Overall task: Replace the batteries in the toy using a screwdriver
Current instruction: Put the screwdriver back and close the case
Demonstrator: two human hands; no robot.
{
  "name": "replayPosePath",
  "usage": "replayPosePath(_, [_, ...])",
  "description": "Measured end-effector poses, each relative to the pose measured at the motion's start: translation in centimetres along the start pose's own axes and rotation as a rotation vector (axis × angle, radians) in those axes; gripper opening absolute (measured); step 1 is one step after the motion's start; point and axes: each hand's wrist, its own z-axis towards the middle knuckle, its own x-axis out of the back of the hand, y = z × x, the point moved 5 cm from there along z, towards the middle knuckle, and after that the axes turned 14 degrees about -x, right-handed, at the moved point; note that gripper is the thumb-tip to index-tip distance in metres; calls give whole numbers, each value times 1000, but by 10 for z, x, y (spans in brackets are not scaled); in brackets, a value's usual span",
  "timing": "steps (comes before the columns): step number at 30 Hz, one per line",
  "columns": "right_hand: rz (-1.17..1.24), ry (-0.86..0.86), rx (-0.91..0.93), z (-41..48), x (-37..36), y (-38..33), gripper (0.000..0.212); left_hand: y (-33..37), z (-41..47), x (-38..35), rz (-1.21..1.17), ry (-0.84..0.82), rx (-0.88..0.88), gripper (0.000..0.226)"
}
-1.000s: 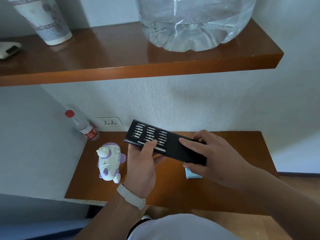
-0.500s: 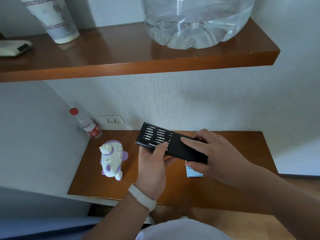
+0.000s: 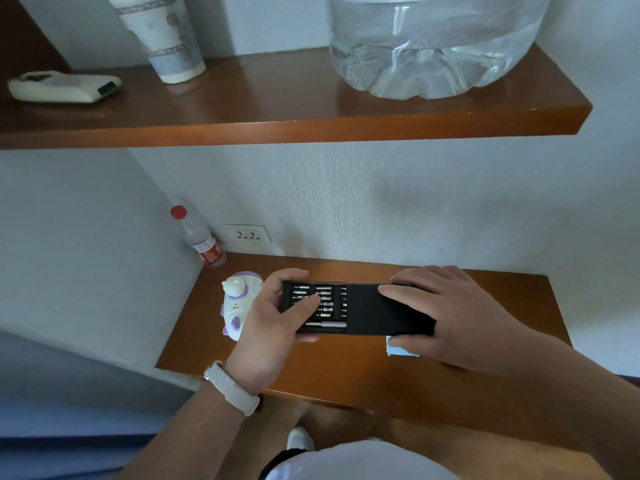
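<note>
Wooden lower shelf [image 3: 485, 386] carried everything: above it the screwdriver kit [image 3: 356, 311] lay long-axis sideways, right hand [image 3: 446, 317] clamping its sleeve, left hand [image 3: 277, 320] gripping the exposed tray, nearer the screwdriver handle [image 3: 327, 324]. Just left of the kit sat the toy [image 3: 237, 299].

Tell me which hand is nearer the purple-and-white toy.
Left. The left hand grips the bit-tray end of the screwdriver kit right beside the toy; the right hand holds the kit's far end.

Toy [image 3: 239, 306] just left of bit case [image 3: 356, 311]; bottle [image 3: 202, 242] behind toy, against wall; socket [image 3: 247, 234] right of bottle; small packet [image 3: 401, 351] beneath case's right end.
</note>
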Motion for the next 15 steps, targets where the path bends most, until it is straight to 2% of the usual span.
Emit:
replayPosePath(2, [81, 35, -45, 1, 3, 3, 58, -1, -3, 5, -13, 52, -5, 28])
replayPosePath(5, [472, 28, -341, 0, 4, 19, 47, -2, -8, 13, -65, 107, -14, 26])
replayPosePath(8, [832, -137, -601, -2, -13, 32, 40, -2, -11, 18, -86, 127, -34, 25])
replayPosePath(10, [955, -217, -671, -4, -25, 32, 36, -2, -12, 17, -91, 122, -42, 25])
replayPosePath(15, [1194, -135, -774, -4, -38, 28, 34, -6, -13, 10, -97, 115, -41, 25])
